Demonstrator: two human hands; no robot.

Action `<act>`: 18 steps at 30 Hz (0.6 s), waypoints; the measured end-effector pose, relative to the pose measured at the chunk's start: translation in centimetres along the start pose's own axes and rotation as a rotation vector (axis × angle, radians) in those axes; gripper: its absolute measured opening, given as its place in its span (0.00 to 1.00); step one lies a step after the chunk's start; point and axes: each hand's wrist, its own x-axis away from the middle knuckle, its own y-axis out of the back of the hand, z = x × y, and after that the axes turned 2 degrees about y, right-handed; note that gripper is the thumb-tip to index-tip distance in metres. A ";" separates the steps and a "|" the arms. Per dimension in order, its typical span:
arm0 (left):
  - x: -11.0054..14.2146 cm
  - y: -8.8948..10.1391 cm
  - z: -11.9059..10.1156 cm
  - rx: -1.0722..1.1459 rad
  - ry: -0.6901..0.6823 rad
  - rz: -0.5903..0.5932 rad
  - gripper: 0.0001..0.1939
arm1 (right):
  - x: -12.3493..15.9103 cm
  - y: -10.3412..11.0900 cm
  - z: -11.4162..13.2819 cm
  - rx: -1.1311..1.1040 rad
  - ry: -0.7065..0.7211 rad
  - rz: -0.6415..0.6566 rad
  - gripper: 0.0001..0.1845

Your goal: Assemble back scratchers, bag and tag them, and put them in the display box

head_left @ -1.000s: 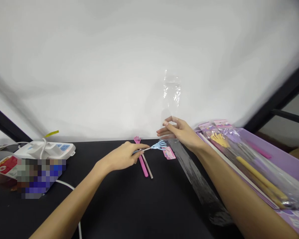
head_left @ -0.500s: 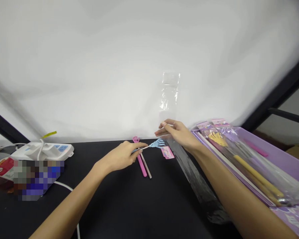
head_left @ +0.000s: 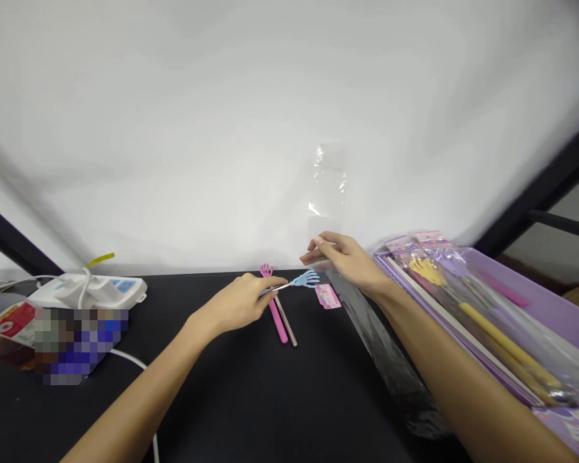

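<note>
My left hand [head_left: 244, 301] is closed around a light blue back scratcher [head_left: 305, 279] with a hand-shaped head and thin metal shaft. That head points right, beside a small pink card [head_left: 328, 296] on the table. Under my left fingers lie a pink back scratcher [head_left: 278, 319] and a slim metal rod [head_left: 288, 325], side by side. My right hand [head_left: 342, 257] has its fingers curled together at a long clear plastic bag [head_left: 328, 186]. The bag's upper part stands against the wall; the rest runs toward me along the table. Its exact contact with my fingertips is partly hidden.
At the right, a purple bin [head_left: 550, 289] holds several bagged back scratchers in yellow and purple. On the left are a white power strip [head_left: 91, 292], its cable [head_left: 130, 357] and a red-labelled package [head_left: 17, 325]. A white wall [head_left: 197, 128] borders the black table [head_left: 231, 392].
The view has shifted slightly, moving most things a little to the right. The bag's top has flexed. Both hands keep nearly the same pose.
</note>
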 end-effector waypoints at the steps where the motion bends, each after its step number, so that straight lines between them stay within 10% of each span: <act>1: 0.0 0.0 0.0 0.002 0.000 0.001 0.21 | 0.0 0.0 -0.1 0.002 0.006 0.011 0.17; 18: -0.2 -0.2 -0.1 0.052 -0.043 -0.078 0.21 | -0.2 0.4 -1.1 -0.007 -0.037 -0.037 0.15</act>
